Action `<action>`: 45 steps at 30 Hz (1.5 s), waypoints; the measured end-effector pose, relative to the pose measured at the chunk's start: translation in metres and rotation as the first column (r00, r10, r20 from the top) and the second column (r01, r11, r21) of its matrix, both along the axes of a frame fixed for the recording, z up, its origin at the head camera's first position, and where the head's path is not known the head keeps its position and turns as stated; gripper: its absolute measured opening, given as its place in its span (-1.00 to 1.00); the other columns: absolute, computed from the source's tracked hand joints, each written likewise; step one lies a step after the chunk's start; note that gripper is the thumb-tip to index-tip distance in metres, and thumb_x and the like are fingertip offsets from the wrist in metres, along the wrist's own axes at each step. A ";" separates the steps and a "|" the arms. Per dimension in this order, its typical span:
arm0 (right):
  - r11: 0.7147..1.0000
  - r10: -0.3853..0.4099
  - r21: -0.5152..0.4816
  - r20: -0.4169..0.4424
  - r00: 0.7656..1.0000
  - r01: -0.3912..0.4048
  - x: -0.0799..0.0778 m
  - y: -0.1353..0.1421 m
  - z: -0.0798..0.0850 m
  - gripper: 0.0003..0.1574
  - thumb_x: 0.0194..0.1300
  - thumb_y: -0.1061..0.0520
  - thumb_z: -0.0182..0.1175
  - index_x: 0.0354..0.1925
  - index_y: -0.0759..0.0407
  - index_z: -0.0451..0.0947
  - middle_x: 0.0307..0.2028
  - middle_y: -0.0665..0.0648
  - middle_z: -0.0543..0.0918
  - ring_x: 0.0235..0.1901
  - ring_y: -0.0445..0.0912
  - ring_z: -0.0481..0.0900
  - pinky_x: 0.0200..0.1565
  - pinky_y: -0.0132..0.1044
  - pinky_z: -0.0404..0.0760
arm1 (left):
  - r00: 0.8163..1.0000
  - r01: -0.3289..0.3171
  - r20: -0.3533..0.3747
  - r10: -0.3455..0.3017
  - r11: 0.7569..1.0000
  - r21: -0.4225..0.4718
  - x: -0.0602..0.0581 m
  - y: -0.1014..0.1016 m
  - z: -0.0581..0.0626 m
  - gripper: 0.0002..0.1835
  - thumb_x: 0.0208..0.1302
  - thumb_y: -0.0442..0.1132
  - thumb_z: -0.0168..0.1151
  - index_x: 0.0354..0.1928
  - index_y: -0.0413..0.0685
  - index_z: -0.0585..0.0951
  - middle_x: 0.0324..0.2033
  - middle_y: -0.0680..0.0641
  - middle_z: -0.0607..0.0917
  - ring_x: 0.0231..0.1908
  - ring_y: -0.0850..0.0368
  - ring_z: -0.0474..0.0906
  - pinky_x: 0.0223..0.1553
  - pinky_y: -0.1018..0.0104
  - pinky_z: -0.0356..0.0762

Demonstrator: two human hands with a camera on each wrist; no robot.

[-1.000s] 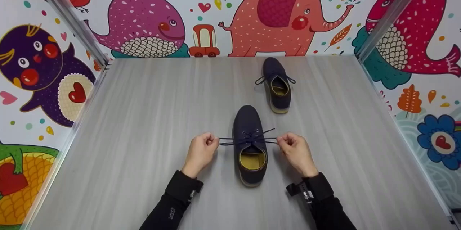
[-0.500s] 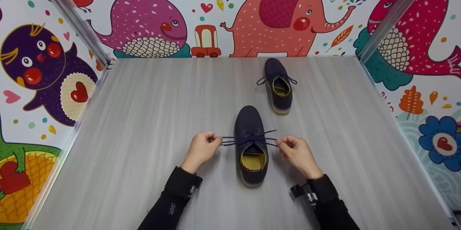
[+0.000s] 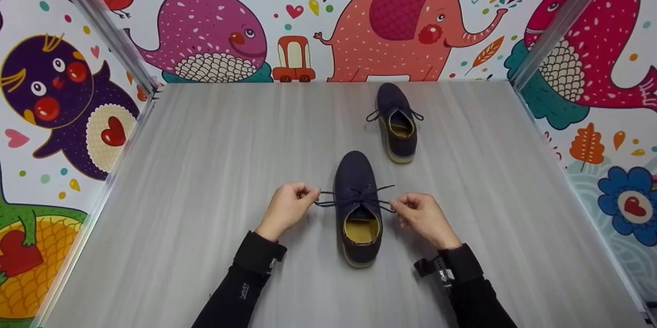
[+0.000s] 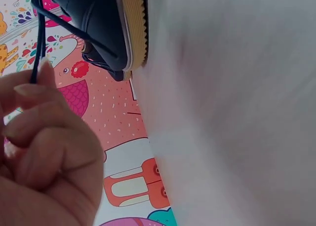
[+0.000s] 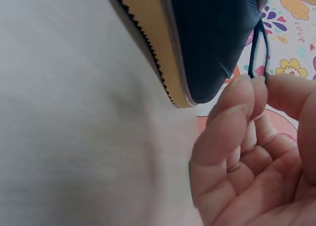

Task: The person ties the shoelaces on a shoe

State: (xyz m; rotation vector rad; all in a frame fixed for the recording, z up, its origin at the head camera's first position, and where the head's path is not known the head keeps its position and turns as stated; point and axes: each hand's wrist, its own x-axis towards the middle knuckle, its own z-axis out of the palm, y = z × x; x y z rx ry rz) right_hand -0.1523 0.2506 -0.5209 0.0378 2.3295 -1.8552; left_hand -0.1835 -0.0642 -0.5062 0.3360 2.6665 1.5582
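Observation:
A dark navy lace-up shoe (image 3: 354,174) with a yellow insole stands in the middle, toe pointing away. Its shoelace (image 3: 359,198) is crossed in a bow over the tongue, with loops drawn out to both sides. On the left side, my left hand (image 3: 286,209) pinches lace between thumb and finger; the left wrist view shows the strands (image 4: 40,43) running up to the shoe. Opposite it, my right hand (image 3: 422,217) pinches the other loop (image 5: 259,51) at its tip. One loose lace end (image 3: 386,187) sticks out on the right, ahead of that hand.
The matching shoe (image 3: 396,122), its laces tied in a bow, stands farther back and slightly right. Both shoes are on a grey wood-grain surface (image 3: 231,138). Walls (image 3: 297,20) printed with cartoon animals close in the back and sides.
My left hand has shifted slightly up and toward the shoe, and the lace on that side now hangs slacker. The right hand has edged a little toward the shoe.

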 end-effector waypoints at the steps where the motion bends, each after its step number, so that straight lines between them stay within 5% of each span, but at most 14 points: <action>1: 1.000 0.006 -0.006 -0.003 1.000 -0.006 0.001 0.001 0.000 -0.64 0.35 0.09 0.31 -0.32 0.44 0.59 -0.61 0.11 0.55 -0.63 -0.15 0.49 -0.56 -0.38 0.50 | 1.000 0.003 -0.007 -0.003 1.000 -0.001 0.000 0.000 0.000 -0.74 0.35 -0.13 0.30 -0.48 -0.09 0.68 -0.63 0.15 0.52 -0.59 0.23 0.37 -0.50 0.34 0.31; 9: 0.997 -0.067 -0.030 -0.049 0.997 0.066 0.007 0.004 0.006 -0.76 0.29 0.22 0.35 -0.37 0.42 0.58 -0.57 0.24 0.59 -0.62 -0.08 0.58 -0.52 -0.29 0.61 | 0.996 0.006 -0.091 -0.009 1.000 -0.030 0.003 -0.002 -0.004 -0.73 0.39 -0.18 0.26 -0.50 -0.08 0.59 -0.63 0.15 0.47 -0.60 0.25 0.34 -0.52 0.36 0.30; 25: 0.971 -0.198 0.108 -0.150 0.969 0.215 0.014 0.000 0.000 -0.78 0.27 0.30 0.33 -0.50 0.31 0.56 -0.66 0.14 0.55 -0.75 -0.10 0.50 -0.66 -0.36 0.51 | 0.953 -0.172 -0.253 0.167 0.985 0.001 0.016 -0.002 -0.016 -0.74 0.32 -0.36 0.25 -0.56 -0.13 0.53 -0.68 0.13 0.44 -0.64 0.28 0.29 -0.55 0.34 0.30; 34: 0.956 -0.244 0.130 -0.138 0.960 0.262 0.014 -0.003 -0.002 -0.78 0.26 0.28 0.35 -0.50 0.30 0.58 -0.67 0.16 0.56 -0.77 -0.08 0.49 -0.69 -0.37 0.47 | 0.964 -0.206 -0.174 0.199 0.978 -0.022 0.020 -0.002 -0.018 -0.72 0.31 -0.36 0.25 -0.58 -0.09 0.51 -0.68 0.14 0.42 -0.63 0.24 0.31 -0.53 0.33 0.30; 45: 0.968 -0.228 0.079 -0.115 0.967 0.237 0.010 0.001 0.002 -0.74 0.31 0.23 0.33 -0.41 0.44 0.58 -0.64 0.22 0.57 -0.73 -0.10 0.51 -0.65 -0.32 0.53 | 0.985 -0.171 -0.038 0.169 0.984 -0.056 0.017 -0.001 -0.002 -0.74 0.35 -0.22 0.28 -0.53 -0.11 0.65 -0.68 0.14 0.48 -0.64 0.24 0.34 -0.54 0.36 0.31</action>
